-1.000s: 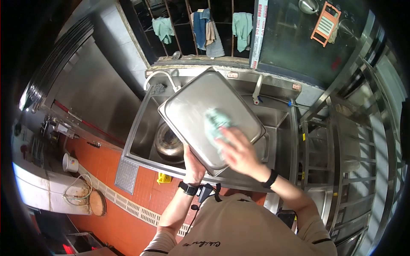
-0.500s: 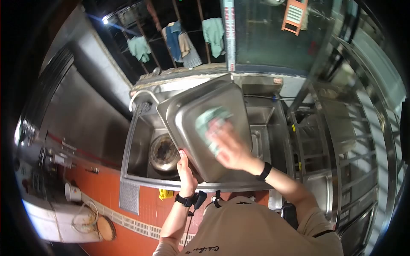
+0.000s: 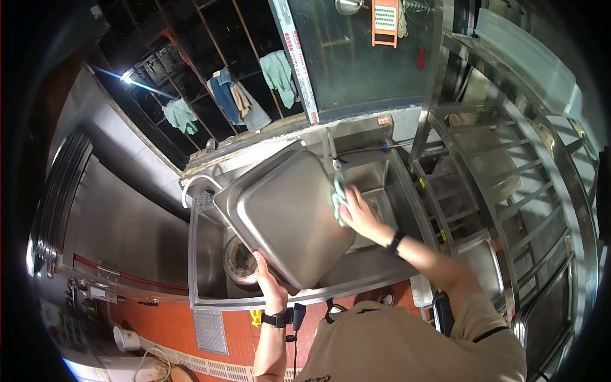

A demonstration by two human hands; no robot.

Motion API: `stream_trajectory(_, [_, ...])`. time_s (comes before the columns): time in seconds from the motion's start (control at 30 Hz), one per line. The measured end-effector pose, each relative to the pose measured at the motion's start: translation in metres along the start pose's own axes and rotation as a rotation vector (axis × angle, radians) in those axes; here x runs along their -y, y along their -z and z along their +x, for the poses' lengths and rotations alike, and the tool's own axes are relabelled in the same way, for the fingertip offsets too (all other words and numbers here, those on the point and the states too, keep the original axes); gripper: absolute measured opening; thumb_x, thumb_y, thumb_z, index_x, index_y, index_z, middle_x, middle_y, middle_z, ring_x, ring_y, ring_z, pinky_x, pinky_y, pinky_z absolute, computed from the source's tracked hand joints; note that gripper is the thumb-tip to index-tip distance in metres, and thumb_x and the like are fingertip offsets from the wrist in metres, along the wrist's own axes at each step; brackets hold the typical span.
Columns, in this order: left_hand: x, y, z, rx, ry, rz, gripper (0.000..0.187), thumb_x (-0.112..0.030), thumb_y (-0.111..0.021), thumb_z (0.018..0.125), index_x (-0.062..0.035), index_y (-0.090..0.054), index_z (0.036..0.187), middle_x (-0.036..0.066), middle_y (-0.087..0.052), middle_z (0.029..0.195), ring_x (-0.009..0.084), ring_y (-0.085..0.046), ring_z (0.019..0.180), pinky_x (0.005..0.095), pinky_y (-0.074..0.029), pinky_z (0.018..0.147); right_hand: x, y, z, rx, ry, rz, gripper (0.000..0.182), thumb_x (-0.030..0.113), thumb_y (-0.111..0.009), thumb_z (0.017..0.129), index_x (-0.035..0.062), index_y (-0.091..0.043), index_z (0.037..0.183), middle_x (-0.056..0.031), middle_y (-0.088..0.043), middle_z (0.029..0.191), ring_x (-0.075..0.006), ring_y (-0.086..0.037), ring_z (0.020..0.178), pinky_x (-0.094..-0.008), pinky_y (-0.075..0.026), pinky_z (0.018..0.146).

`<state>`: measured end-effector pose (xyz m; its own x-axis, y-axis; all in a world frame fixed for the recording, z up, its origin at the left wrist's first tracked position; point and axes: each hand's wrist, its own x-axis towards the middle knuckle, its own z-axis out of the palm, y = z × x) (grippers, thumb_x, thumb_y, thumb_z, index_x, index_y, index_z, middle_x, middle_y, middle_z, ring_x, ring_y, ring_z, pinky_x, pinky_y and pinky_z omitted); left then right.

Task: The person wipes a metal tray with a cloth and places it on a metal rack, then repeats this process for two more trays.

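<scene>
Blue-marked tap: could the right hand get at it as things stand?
Probably yes: the right hand is at the right edge of the metal pan, and only the green cloth it holds seems to lie between it and the blue-marked tap.

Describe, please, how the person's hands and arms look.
The left hand is gloveless, with a black wrist strap beside a dark device and thin cable. The right hand is gloveless, with a black wristband; the right sleeve is short and beige.
</scene>
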<state>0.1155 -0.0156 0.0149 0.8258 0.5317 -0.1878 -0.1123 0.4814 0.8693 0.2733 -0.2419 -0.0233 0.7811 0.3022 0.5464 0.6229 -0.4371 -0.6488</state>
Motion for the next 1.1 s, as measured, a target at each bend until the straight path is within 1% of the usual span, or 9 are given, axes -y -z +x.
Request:
stream_trajectory(0.07, [-0.005,0.015,0.011,-0.027,0.001,0.101,0.058,-0.051,-0.051,0.094,-0.0016,-0.053,0.124,0.008,-0.057,0.124,0.019,-0.054,0.11,0.0338,-0.041,0.097,-0.045,-0.01,-0.04,0.199,-0.005,-0.103,0.032,0.016,-0.058,0.087,-0.0008,-0.051,0.112,-0.0243,-0.055,0.11,-0.0449,-0.055,0.099,-0.0477,-0.048,0.081])
stream_trajectory(0.13, [-0.006,0.05,0.031,0.101,-0.069,0.215,0.054,-0.048,-0.053,0.094,-0.0007,-0.056,0.119,0.007,-0.061,0.116,0.0153,-0.057,0.1,0.0316,-0.043,0.092,-0.061,-0.004,-0.068,0.282,-0.371,0.03,0.021,0.018,-0.057,0.088,-0.0003,-0.056,0.099,-0.0234,-0.06,0.097,-0.0418,-0.058,0.094,-0.0449,-0.048,0.077])
stream_trajectory(0.23, [-0.039,0.028,0.009,0.328,-0.179,0.438,0.027,-0.024,-0.065,0.09,0.0001,-0.06,0.099,0.003,-0.064,0.092,0.0081,-0.056,0.081,0.0224,-0.044,0.073,-0.114,-0.001,-0.112,0.25,-0.546,0.135,0.02,0.018,-0.055,0.089,0.0013,-0.059,0.098,-0.0172,-0.063,0.093,-0.0301,-0.062,0.085,-0.0381,-0.049,0.074])
stream_trajectory(0.3, [-0.036,0.043,0.009,0.426,-0.097,0.776,0.024,-0.02,-0.069,0.087,-0.0008,-0.06,0.098,0.001,-0.063,0.084,0.0075,-0.052,0.075,0.0237,-0.043,0.064,-0.101,0.019,-0.128,0.19,-0.861,0.649,0.024,0.018,-0.055,0.089,0.0022,-0.059,0.107,-0.0072,-0.064,0.093,-0.0162,-0.06,0.08,-0.0317,-0.048,0.073])
stream_trajectory(0.4, [-0.015,0.042,0.0,0.635,-0.164,1.109,0.02,-0.023,-0.07,0.085,-0.0042,-0.064,0.086,0.006,-0.06,0.072,0.0141,-0.053,0.062,0.0284,-0.044,0.058,-0.054,0.051,-0.129,0.097,-0.795,0.823,0.028,0.016,-0.054,0.09,0.0029,-0.059,0.115,-0.0007,-0.062,0.094,-0.0093,-0.057,0.083,-0.0286,-0.048,0.073])
stream_trajectory(0.47, [-0.007,0.027,-0.007,0.818,-0.482,1.263,0.009,-0.013,-0.068,0.079,-0.0059,-0.065,0.084,0.009,-0.062,0.079,0.03,-0.06,0.072,0.0372,-0.048,0.064,-0.04,0.058,-0.141,0.103,-0.876,0.92,0.029,0.015,-0.05,0.093,0.0034,-0.058,0.118,-0.0014,-0.063,0.095,-0.0089,-0.058,0.084,-0.027,-0.047,0.075])
stream_trajectory(0.67, [0.039,0.017,-0.002,1.123,-0.701,1.321,0.014,-0.007,-0.068,0.073,-0.0037,-0.062,0.085,0.009,-0.06,0.079,0.0304,-0.06,0.076,0.0389,-0.049,0.066,0.02,0.083,-0.168,-0.078,-1.318,1.184,0.048,0.047,-0.051,0.094,0.0058,-0.061,0.116,-0.0027,-0.065,0.095,-0.0107,-0.061,0.085,-0.0279,-0.049,0.08])
stream_trajectory(0.8, [0.062,-0.001,0.003,1.366,-0.773,1.292,0.015,-0.006,-0.061,0.072,-0.008,-0.063,0.087,0.005,-0.059,0.08,0.0272,-0.059,0.08,0.0388,-0.048,0.071,0.042,0.092,-0.219,-0.002,-1.16,0.694,0.065,0.061,-0.05,0.089,0.0025,-0.059,0.116,-0.0051,-0.065,0.095,-0.0121,-0.061,0.086,-0.0275,-0.049,0.078])
stream_trajectory(1.1, [0.07,-0.068,-0.036,1.951,-0.81,1.2,0.038,-0.012,-0.064,0.075,-0.0116,-0.059,0.113,0.005,-0.061,0.09,0.0244,-0.059,0.084,0.0375,-0.048,0.077,0.102,0.111,-0.315,-0.299,-1.489,0.631,0.043,0.021,-0.057,0.083,-0.0027,-0.058,0.12,-0.0054,-0.063,0.103,-0.0123,-0.057,0.092,-0.0244,-0.044,0.083])
